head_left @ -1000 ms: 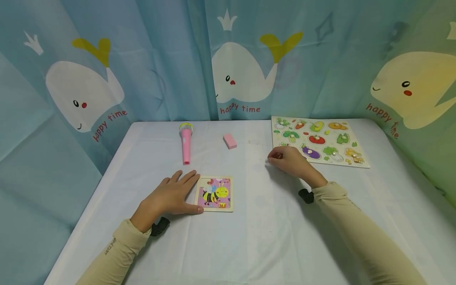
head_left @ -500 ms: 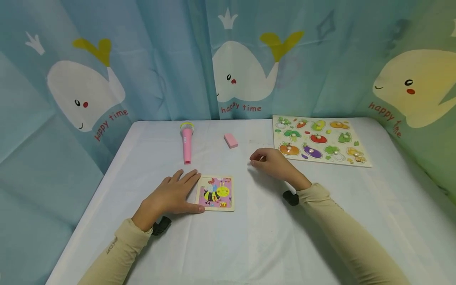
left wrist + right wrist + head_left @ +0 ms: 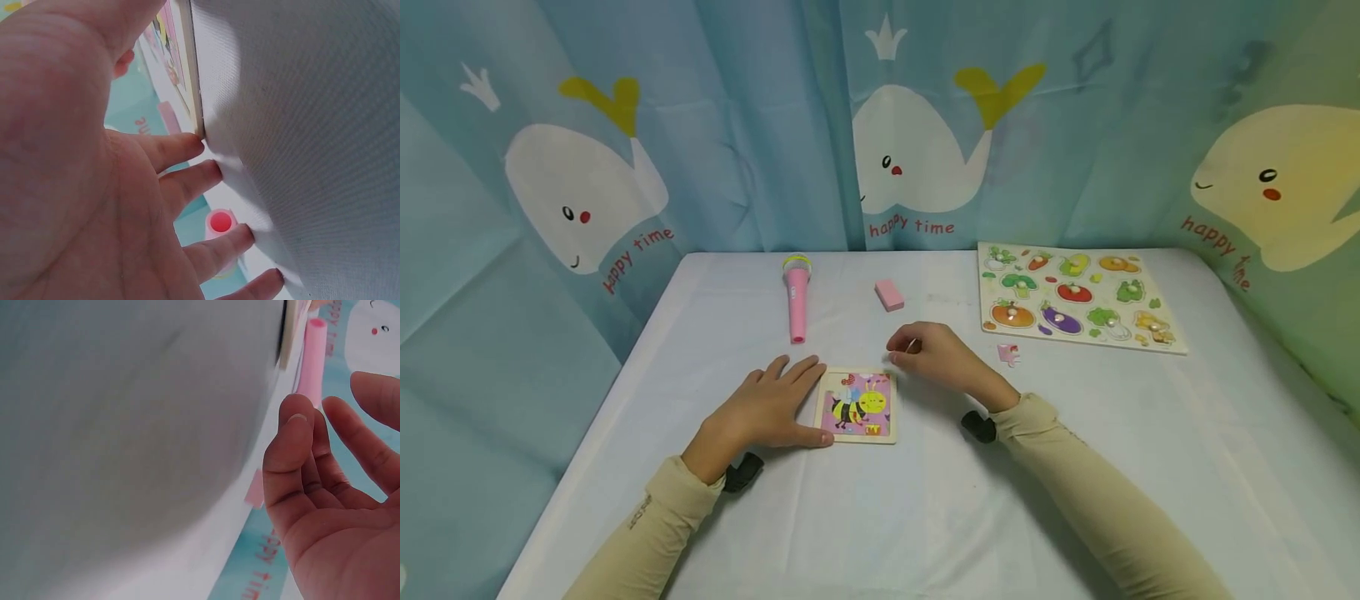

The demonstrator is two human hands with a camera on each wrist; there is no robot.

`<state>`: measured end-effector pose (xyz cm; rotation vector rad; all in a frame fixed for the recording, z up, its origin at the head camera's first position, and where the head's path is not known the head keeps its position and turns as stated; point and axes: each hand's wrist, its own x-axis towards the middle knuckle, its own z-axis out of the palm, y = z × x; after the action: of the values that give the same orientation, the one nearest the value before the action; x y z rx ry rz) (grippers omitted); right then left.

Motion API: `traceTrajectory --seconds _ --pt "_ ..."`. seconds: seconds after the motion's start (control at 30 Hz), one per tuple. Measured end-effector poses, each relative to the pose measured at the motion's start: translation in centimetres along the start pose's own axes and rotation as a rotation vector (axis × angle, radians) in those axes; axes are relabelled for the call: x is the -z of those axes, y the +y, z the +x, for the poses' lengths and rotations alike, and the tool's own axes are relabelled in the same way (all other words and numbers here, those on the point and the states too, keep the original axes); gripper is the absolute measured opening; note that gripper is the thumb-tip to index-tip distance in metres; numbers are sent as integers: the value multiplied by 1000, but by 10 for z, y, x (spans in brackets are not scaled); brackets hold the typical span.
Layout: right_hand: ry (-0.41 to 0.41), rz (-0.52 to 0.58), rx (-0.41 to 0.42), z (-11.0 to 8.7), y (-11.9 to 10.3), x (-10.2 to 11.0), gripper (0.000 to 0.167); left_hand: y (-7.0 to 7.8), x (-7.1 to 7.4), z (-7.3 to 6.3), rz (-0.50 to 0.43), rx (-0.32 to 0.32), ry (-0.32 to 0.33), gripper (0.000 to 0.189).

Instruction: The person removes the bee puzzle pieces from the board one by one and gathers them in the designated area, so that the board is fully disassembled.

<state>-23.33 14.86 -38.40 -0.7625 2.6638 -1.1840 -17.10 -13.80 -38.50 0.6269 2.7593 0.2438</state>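
While in a wooden frame [image 3: 892, 408] against the outspread left hand [image 3: 762, 411], bee puzzle [image 3: 859, 405]; right hand [image 3: 942, 357] curled, hold unclear.

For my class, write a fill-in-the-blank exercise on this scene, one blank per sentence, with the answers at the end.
1. The left hand touches a framed puzzle picturing a ____.
2. The hand nearer the loose puzzle piece is the ____ one.
3. Of the microphone and the pink block, the ____ is nearer the vegetable board.
4. The whale curtain repeats the words "____ time".

Missing words: bee; right; block; happy.
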Motion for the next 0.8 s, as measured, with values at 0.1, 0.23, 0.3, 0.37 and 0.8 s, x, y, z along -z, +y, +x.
traceTrajectory --seconds 0.1,0.23,0.3,0.37,0.8 --pt "-24 -3 19 3 -6 -7 14 -1 0 1 -1 2 -5 107" --pt "-66 -5 57 6 -14 -16 15 -2 0 1 7 -3 -1 107" --pt "-93 -3 80 8 -17 -20 16 -2 -1 1 12 -10 6 106" --pt "-120 -5 103 9 -19 -24 18 -3 -1 1 13 -13 7 106" --pt "-258 -103 114 19 -28 -39 22 -2 3 1 25 -18 7 106"
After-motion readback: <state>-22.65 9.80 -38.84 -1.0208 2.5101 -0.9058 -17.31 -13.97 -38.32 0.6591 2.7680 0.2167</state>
